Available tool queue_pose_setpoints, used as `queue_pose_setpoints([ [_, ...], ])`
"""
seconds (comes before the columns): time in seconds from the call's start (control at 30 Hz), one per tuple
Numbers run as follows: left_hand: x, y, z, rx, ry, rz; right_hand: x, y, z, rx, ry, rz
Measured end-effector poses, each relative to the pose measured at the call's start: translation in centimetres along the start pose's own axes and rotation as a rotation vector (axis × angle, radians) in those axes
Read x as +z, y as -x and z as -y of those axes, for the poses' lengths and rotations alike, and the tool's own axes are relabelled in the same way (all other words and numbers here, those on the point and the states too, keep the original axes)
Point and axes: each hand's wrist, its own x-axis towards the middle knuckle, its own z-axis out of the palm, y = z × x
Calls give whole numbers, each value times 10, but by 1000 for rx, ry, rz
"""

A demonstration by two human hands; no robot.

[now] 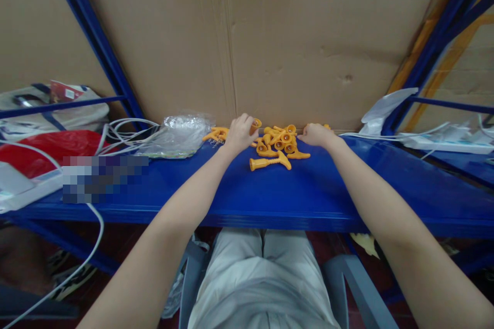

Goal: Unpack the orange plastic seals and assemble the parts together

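Note:
Several orange-yellow plastic pieces, T-shaped with a hollow cup end, lie in a pile [285,137] on the blue table [285,205]. One such piece [263,163] lies on its side at the front of the pile. My left hand [242,133] is closed round another piece [256,124] at the pile's left side, its cup end showing past the fingers. Beyond the pile's right edge is my right hand [315,134], its fingers bent down; a bit of orange shows behind it, and what it holds, if anything, is hidden.
Left of my left hand lie more orange pieces [219,133] with small metal bits and a clear plastic bag [181,136]. White cables [131,128], a red bag [65,146] and power strips stand farther out. Cardboard [270,36] walls the back between blue posts.

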Motion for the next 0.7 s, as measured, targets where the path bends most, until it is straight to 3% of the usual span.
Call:
queue_pose_setpoints([
  [0.1, 4, 0, -7, 93, 36, -2, -6, 14, 25, -63, -69, -121],
  [0.17, 7, 1, -11, 163, 78, 3, -3, 19, 36, -233, -185, -196],
  [0.3, 12, 3, -18, 273, 118, 27, 10, 16, 46, -484, -348, -182],
  [0.53, 11, 4, -26, 454, -10, 75, 13, 15, 48, -485, -373, -218],
  [0.7, 12, 3, -29, 492, -15, 48, 7, 22, 53, -441, -314, -250],
])
